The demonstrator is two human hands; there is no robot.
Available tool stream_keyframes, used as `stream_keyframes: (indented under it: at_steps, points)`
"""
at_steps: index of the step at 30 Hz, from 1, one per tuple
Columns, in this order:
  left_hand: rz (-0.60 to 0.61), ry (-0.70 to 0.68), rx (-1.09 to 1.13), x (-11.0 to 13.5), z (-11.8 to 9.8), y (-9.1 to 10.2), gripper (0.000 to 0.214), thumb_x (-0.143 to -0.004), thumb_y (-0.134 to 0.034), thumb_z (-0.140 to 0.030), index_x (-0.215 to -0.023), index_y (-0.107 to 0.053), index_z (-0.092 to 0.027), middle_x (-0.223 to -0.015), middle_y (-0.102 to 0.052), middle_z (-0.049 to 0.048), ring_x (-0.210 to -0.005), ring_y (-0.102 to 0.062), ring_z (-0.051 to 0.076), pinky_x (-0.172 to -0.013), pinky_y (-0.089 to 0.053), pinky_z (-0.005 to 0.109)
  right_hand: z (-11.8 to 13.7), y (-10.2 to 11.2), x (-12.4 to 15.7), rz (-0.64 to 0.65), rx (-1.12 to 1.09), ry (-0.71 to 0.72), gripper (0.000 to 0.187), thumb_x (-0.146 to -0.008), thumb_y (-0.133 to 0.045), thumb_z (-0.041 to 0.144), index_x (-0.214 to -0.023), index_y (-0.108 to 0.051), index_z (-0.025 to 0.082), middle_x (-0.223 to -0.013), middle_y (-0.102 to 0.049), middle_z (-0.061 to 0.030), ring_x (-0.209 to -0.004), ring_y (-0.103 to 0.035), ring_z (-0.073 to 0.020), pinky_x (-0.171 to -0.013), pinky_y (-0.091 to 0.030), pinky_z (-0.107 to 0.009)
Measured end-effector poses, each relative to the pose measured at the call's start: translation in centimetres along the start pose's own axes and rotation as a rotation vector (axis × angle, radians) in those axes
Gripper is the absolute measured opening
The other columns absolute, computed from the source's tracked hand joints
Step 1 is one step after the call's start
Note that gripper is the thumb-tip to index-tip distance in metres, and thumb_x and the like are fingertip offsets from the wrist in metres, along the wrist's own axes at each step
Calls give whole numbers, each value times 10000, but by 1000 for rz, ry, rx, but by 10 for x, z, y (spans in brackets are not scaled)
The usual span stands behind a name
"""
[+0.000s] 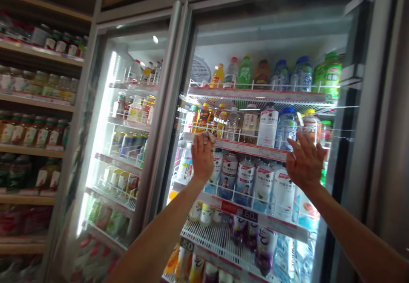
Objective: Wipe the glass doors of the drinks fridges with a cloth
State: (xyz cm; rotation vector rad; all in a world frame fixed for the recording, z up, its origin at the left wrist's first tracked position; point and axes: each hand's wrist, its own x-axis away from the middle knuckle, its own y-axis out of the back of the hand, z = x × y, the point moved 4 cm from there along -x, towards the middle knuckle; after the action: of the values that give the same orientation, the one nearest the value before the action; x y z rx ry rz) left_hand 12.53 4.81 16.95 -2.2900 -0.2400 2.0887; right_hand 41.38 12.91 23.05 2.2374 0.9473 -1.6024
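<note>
A closed glass door point(275, 27) of a drinks fridge stands in front of me. My left hand point(202, 157) is raised at the door's left part, its fingers pressing a small crumpled pale cloth point(209, 137) on the glass. To the right, my right hand point(305, 163) is up with its fingers spread and nothing in it; it appears to rest on the glass. Behind the glass, white-labelled bottles point(245, 180) line a shelf between the hands. A blue-capped bottle point(286, 123) shows just above my right hand.
A second glass-door fridge section point(131, 104) with bottles and cans is on the left, past the metal door frame point(169, 104). Farther left, wooden shelves point(35, 99) hold rows of jars and bottles. Purple drink bottles point(266, 246) stand on a lower wire rack.
</note>
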Motion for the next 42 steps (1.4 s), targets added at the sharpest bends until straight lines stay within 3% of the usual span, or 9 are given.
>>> stream_keyframes:
  at_steps: [3,5,13,20,22,31,34,38,42]
  points:
    - [102,-326,79,19,-51,-5,407,-860,-403,-170,-1255,-494,-206,-1439,-366,75,-1403,-89,232,-1100,-235,459,0,0,-1,-9,24,21,379,-853,-404,254,-1180,-558,139,-1320,-500,-138,-1291,-385,-257,-1071,-259,-451]
    - [131,-419,90,24,-55,-4,406,-855,-418,-172,-1248,-498,-237,-1431,-383,45,-1401,-114,216,-1107,-223,452,0,0,-1,-6,27,21,373,-853,-402,251,-1170,-564,137,-1312,-507,-138,-1289,-387,-255,-1072,-259,-451]
    - [-107,202,-60,9,59,7,383,-887,-360,-197,-1233,-514,-137,-1421,-369,160,-1384,-189,252,-1084,-245,472,-1,0,-1,6,2,-7,377,-845,-418,254,-1185,-549,156,-1307,-513,-121,-1284,-392,-251,-1064,-271,-455]
    - [138,-328,132,42,-71,-5,443,-832,-457,-179,-1270,-486,-237,-1481,-286,40,-1406,-63,238,-1121,-186,458,0,2,-1,-25,-2,30,385,-841,-419,236,-1190,-549,140,-1315,-508,-131,-1278,-402,-258,-1057,-280,-475]
    - [182,-428,162,53,-83,-5,442,-814,-491,-185,-1251,-503,-253,-1475,-301,24,-1405,-72,233,-1128,-172,455,-1,2,-2,-40,-3,42,378,-838,-427,234,-1178,-556,134,-1305,-517,-133,-1276,-404,-258,-1054,-284,-474]
    - [-71,178,-30,58,67,21,420,-894,-366,-212,-1299,-442,-130,-1460,-285,176,-1398,-123,257,-1101,-218,502,14,3,12,71,24,-51,398,-845,-433,268,-1216,-528,156,-1368,-451,-130,-1319,-338,-270,-1077,-230,-495]
    - [-40,117,6,65,33,18,438,-885,-375,-192,-1319,-418,-147,-1482,-248,147,-1403,-74,252,-1104,-232,490,32,7,28,107,2,24,421,-838,-468,264,-1249,-497,175,-1379,-442,-121,-1330,-324,-258,-1087,-224,-476]
    - [145,-241,121,81,-49,7,431,-844,-436,-161,-1267,-478,-231,-1480,-287,52,-1402,-87,240,-1102,-256,469,38,11,40,130,-52,40,451,-840,-472,245,-1290,-458,214,-1386,-439,-96,-1333,-325,-237,-1099,-199,-466]
    - [202,-287,119,88,-41,12,415,-845,-437,-159,-1248,-497,-235,-1450,-348,59,-1401,-100,220,-1111,-224,479,31,11,47,145,-34,26,459,-839,-464,249,-1297,-452,224,-1388,-437,-96,-1324,-342,-234,-1096,-194,-462]
